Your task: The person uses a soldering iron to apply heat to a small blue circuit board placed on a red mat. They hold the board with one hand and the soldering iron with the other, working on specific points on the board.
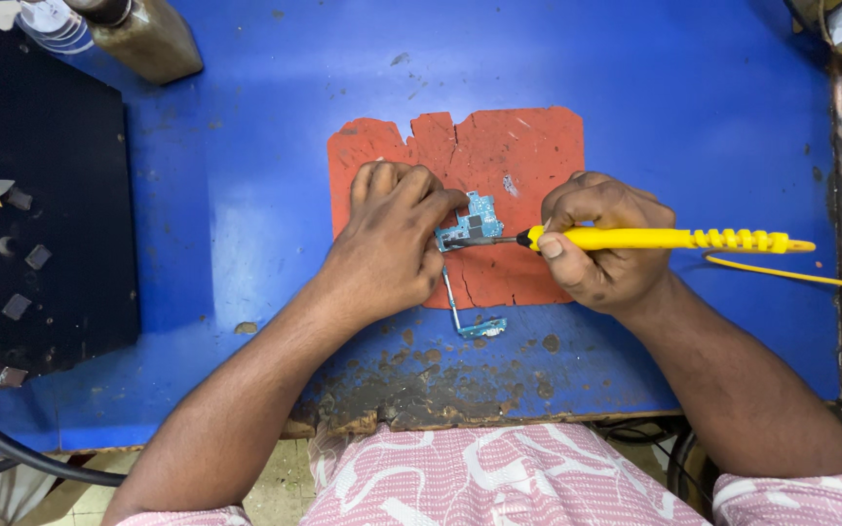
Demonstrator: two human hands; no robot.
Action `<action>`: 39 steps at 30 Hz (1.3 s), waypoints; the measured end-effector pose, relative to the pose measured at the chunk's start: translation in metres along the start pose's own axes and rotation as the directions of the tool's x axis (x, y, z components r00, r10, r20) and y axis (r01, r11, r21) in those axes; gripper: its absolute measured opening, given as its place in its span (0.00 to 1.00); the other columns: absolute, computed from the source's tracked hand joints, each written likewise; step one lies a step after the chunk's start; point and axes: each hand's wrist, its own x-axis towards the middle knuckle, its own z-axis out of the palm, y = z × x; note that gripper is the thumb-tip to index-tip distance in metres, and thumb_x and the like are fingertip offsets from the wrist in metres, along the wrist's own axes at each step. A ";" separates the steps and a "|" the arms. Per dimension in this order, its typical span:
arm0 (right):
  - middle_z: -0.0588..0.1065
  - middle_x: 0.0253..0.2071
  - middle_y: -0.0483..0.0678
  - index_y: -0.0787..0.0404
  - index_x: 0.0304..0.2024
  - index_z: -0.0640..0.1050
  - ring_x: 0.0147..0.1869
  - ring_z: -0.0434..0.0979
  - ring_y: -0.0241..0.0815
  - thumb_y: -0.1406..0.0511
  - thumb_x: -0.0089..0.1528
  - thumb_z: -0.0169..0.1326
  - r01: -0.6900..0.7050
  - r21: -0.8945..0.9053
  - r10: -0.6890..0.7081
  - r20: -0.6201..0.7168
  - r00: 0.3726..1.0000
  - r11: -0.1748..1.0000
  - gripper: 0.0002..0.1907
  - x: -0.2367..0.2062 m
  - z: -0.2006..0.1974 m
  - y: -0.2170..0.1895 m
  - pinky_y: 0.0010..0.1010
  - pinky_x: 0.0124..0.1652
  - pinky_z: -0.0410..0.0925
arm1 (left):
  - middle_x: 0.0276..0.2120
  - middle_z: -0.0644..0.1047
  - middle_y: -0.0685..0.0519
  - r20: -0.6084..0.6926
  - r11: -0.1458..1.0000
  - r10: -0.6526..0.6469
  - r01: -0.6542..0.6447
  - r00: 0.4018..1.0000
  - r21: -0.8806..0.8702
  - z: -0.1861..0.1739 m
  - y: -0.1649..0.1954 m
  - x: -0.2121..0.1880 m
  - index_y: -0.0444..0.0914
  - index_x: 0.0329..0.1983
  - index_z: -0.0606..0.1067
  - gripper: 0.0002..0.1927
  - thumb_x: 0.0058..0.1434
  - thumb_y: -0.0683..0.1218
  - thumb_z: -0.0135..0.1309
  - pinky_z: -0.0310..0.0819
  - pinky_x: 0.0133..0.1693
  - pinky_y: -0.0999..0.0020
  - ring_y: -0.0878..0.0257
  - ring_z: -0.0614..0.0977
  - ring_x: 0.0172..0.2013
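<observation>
A small teal circuit board (pixel 475 223) lies on a torn red mat (pixel 499 156) in the middle of the blue table. My left hand (pixel 387 244) rests on the mat and pins the board's left edge with its fingertips. My right hand (pixel 601 258) grips a yellow soldering iron (pixel 655 239) by its handle; the dark tip points left and touches the board. A thin flex strip runs from the board down to a small teal connector piece (pixel 482 327) just off the mat's lower edge.
A black box-shaped unit (pixel 51 214) with small metal bits on top stands at the left. A brass-coloured bottle (pixel 143 39) lies at the top left. The iron's yellow cable (pixel 791 278) trails right. The table's front edge (pixel 421 414) is worn and chipped.
</observation>
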 end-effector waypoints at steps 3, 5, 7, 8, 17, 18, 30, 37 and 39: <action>0.73 0.30 0.47 0.63 0.39 0.70 0.31 0.77 0.38 0.69 0.68 0.57 -0.009 0.012 0.009 0.001 1.000 1.000 0.08 0.000 0.000 0.001 0.27 0.32 0.70 | 0.44 0.71 0.48 -0.003 1.000 0.002 -0.002 1.000 0.004 0.000 0.000 0.000 0.36 0.53 0.77 0.27 0.47 0.36 0.54 0.55 0.62 0.47 0.48 0.70 0.53; 0.73 0.30 0.47 0.63 0.39 0.70 0.31 0.77 0.38 0.69 0.68 0.57 -0.010 0.009 0.009 0.008 1.000 1.000 0.08 0.000 -0.001 0.001 0.27 0.32 0.70 | 0.44 0.71 0.47 -0.003 1.000 0.002 -0.002 1.000 0.003 0.000 0.000 0.000 0.36 0.53 0.77 0.27 0.47 0.36 0.54 0.55 0.62 0.47 0.48 0.70 0.53; 0.73 0.30 0.46 0.63 0.39 0.69 0.31 0.77 0.38 0.69 0.68 0.57 -0.002 -0.002 0.002 0.013 1.000 1.000 0.08 0.000 -0.001 0.001 0.27 0.32 0.70 | 0.44 0.71 0.47 -0.001 1.000 -0.002 0.002 1.000 -0.003 0.000 0.000 0.000 0.36 0.53 0.77 0.27 0.47 0.37 0.54 0.55 0.62 0.47 0.48 0.70 0.53; 0.73 0.30 0.47 0.63 0.39 0.70 0.31 0.77 0.38 0.69 0.68 0.57 -0.003 0.006 0.003 0.005 1.000 1.000 0.08 0.000 -0.001 0.001 0.27 0.32 0.70 | 0.44 0.71 0.47 0.002 1.000 -0.005 0.005 1.000 -0.005 0.000 0.000 0.000 0.36 0.53 0.77 0.27 0.47 0.36 0.54 0.55 0.63 0.47 0.48 0.70 0.53; 0.74 0.30 0.47 0.63 0.39 0.70 0.31 0.77 0.38 0.69 0.67 0.57 -0.014 -0.032 0.015 0.014 1.000 0.999 0.08 0.000 -0.002 0.001 0.27 0.32 0.70 | 0.44 0.70 0.47 0.002 1.000 -0.003 0.003 1.000 -0.004 -0.001 0.001 0.000 0.36 0.54 0.77 0.27 0.47 0.37 0.55 0.55 0.63 0.47 0.48 0.69 0.53; 0.74 0.30 0.47 0.63 0.39 0.70 0.30 0.77 0.38 0.69 0.67 0.57 -0.024 -0.033 0.024 0.015 1.000 0.999 0.08 0.000 -0.002 0.001 0.27 0.32 0.69 | 0.44 0.70 0.47 0.006 1.000 -0.006 0.006 1.000 -0.003 -0.001 0.001 0.000 0.36 0.54 0.77 0.27 0.47 0.37 0.55 0.55 0.63 0.47 0.48 0.69 0.53; 0.74 0.31 0.48 0.63 0.40 0.70 0.31 0.77 0.38 0.69 0.68 0.57 -0.021 -0.055 0.022 0.007 1.000 0.998 0.08 0.000 -0.003 0.001 0.27 0.33 0.70 | 0.44 0.71 0.48 -0.006 1.000 0.010 -0.010 1.000 0.002 -0.001 0.001 0.000 0.36 0.53 0.77 0.26 0.46 0.37 0.55 0.55 0.63 0.47 0.49 0.70 0.54; 0.74 0.31 0.47 0.63 0.40 0.70 0.32 0.78 0.38 0.69 0.69 0.57 -0.030 -0.068 0.030 0.000 1.000 0.997 0.08 -0.001 -0.005 0.000 0.27 0.33 0.71 | 0.45 0.71 0.47 -0.017 1.000 0.013 -0.013 1.000 0.001 -0.001 0.001 0.000 0.36 0.54 0.77 0.28 0.46 0.37 0.55 0.55 0.63 0.47 0.47 0.70 0.53; 0.74 0.31 0.47 0.63 0.40 0.70 0.32 0.78 0.38 0.69 0.68 0.57 -0.032 -0.063 0.032 0.000 0.999 0.997 0.08 -0.001 -0.005 0.000 0.27 0.33 0.71 | 0.45 0.71 0.47 -0.009 1.000 0.008 -0.008 1.000 0.004 -0.001 0.001 0.000 0.36 0.54 0.77 0.28 0.46 0.37 0.55 0.55 0.63 0.47 0.48 0.70 0.54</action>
